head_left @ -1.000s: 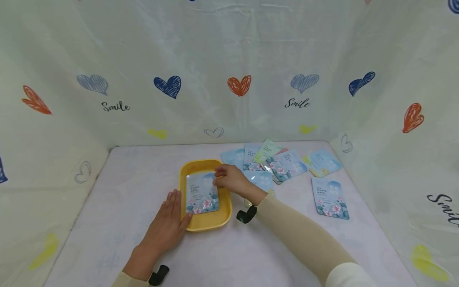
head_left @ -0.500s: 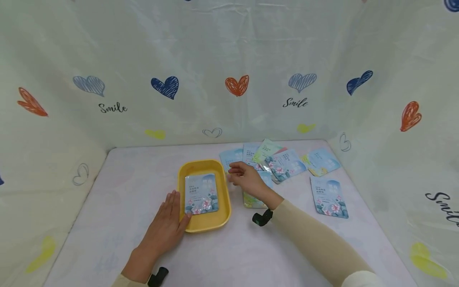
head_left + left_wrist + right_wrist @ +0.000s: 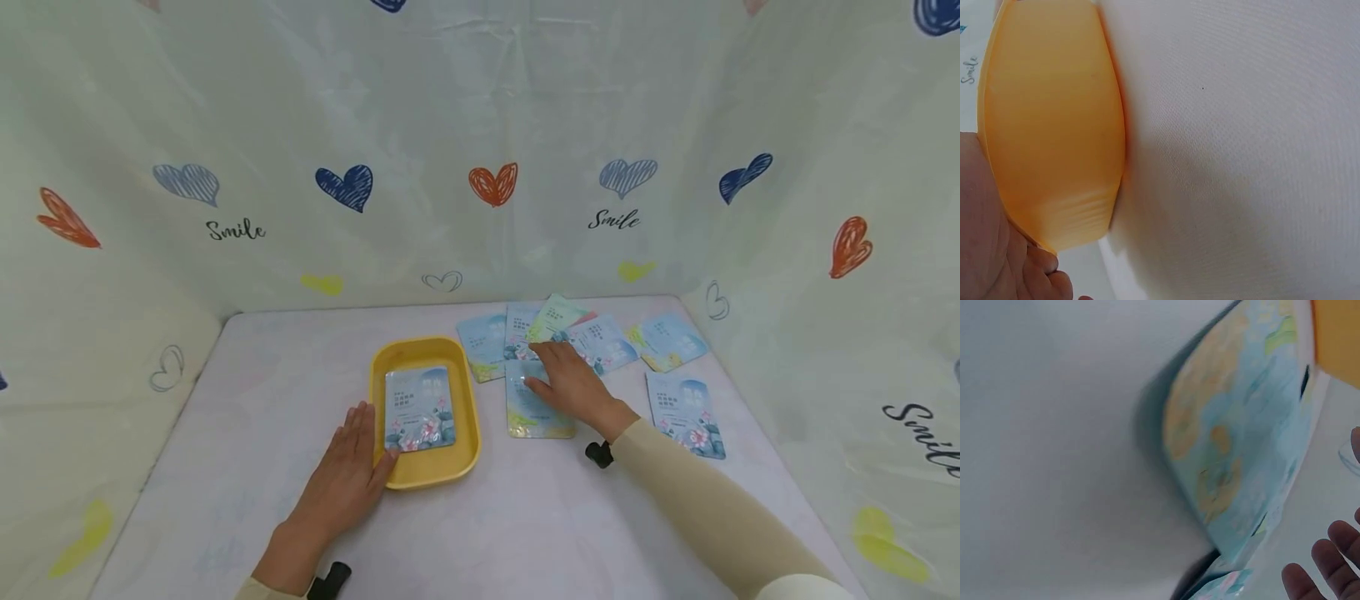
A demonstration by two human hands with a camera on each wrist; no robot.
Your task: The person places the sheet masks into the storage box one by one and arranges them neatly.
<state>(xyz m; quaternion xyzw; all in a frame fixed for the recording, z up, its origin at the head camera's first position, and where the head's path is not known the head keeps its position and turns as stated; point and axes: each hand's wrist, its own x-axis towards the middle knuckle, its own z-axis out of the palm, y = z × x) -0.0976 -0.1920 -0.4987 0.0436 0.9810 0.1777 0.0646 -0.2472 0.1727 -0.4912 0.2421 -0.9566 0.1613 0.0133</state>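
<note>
A flat blue sachet with pink flowers [image 3: 418, 410] lies face up in the yellow tray [image 3: 431, 473]. My left hand [image 3: 341, 471] rests along the tray's left side, fingers straight and thumb over the near rim. In the left wrist view the hand touches the rim above the tray's outer wall [image 3: 1054, 125]. My right hand [image 3: 572, 385] hovers over the sachets right of the tray, fingers spread and holding nothing. Beneath it lies a blue sachet with a yellow-green lower edge [image 3: 534, 417], also close in the right wrist view, where the fingers [image 3: 1335, 562] stand apart from it.
Behind the right hand several sachets overlap, including a green one [image 3: 553, 318] and a flowered blue one [image 3: 603, 342]. A blue-and-yellow sachet [image 3: 669, 340] lies at the far right, with a flowered sachet [image 3: 684, 412] nearer. A heart-printed curtain [image 3: 420, 125] encloses the table.
My right hand has left the sachet in the tray and moved right, over the other sachets. My left hand has stayed on the tray's left side.
</note>
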